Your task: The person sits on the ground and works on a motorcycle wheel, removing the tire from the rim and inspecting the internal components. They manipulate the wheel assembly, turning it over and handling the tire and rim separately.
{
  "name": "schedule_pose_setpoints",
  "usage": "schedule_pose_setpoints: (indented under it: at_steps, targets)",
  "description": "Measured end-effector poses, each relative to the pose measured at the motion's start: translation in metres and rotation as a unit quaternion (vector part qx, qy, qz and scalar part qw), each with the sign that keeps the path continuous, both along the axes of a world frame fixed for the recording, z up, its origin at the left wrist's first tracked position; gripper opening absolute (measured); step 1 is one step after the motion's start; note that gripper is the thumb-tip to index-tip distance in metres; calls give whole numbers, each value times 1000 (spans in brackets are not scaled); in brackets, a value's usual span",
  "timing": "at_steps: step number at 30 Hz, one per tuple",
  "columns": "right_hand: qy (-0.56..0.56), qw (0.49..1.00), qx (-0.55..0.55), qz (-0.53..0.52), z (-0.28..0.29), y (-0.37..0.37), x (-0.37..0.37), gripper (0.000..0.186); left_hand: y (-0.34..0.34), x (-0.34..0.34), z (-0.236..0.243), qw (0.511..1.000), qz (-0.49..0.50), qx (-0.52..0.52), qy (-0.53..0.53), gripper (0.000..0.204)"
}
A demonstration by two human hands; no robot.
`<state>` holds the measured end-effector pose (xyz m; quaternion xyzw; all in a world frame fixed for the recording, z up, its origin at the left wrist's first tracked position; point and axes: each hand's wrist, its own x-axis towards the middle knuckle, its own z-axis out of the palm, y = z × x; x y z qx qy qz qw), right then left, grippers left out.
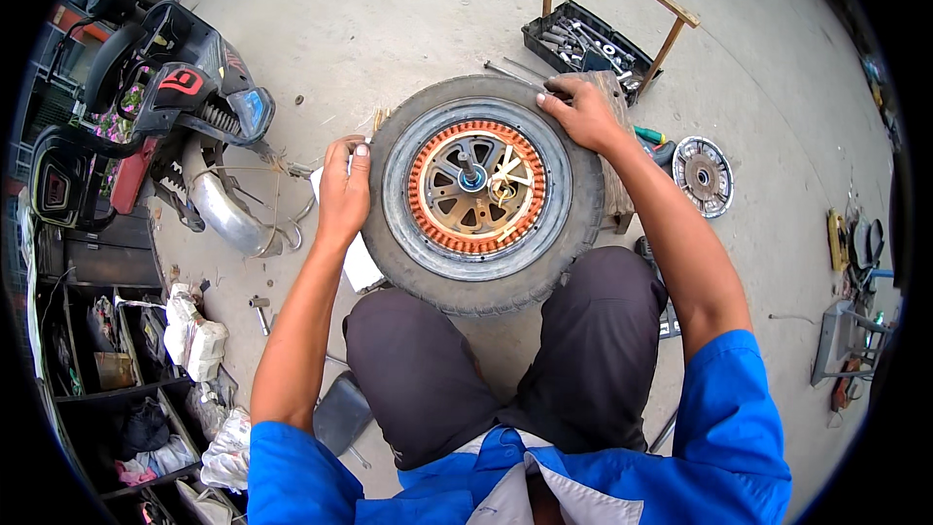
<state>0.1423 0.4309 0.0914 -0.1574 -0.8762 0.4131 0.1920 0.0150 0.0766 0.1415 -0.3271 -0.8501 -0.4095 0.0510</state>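
Observation:
In front of my knees lies a scooter wheel [530, 233], its black tyre around a grey metal rim. Inside the rim sits a round motor core [466, 224] with a ring of copper windings, a central shaft and pale strips at its right side. My left hand [342, 190] is closed at the tyre's left edge, thumb uppermost. My right hand [586, 117] grips the tyre's upper right edge, its thumb on the sidewall and its fingers curled over the far side. The parts of both hands behind the tyre are hidden.
A black toolbox [641, 63] with a wooden handle holds sockets and tools beyond the wheel. To its right lie a green screwdriver [649, 135] and a round metal hub cover [703, 177]. A partly dismantled scooter [185, 107] and shelves [117, 399] occupy the left.

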Motion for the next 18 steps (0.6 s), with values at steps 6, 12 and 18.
schedule_pose_setpoints:
  at_steps: [6, 12, 18]
  targets:
    - [111, 967, -123, -192, -25, 35, 79, 35, -29, -12, -44, 995, 38, -89, -2, 54]
    - [37, 885, -260, -386, -96, 98, 221, 26, -18, 2, -50, 984, 70, -156, -50, 62]
    - [-32, 766, -409, -495, -175, 132, 311, 18, -14, 6, -47, 980, 88, -173, -37, 60]
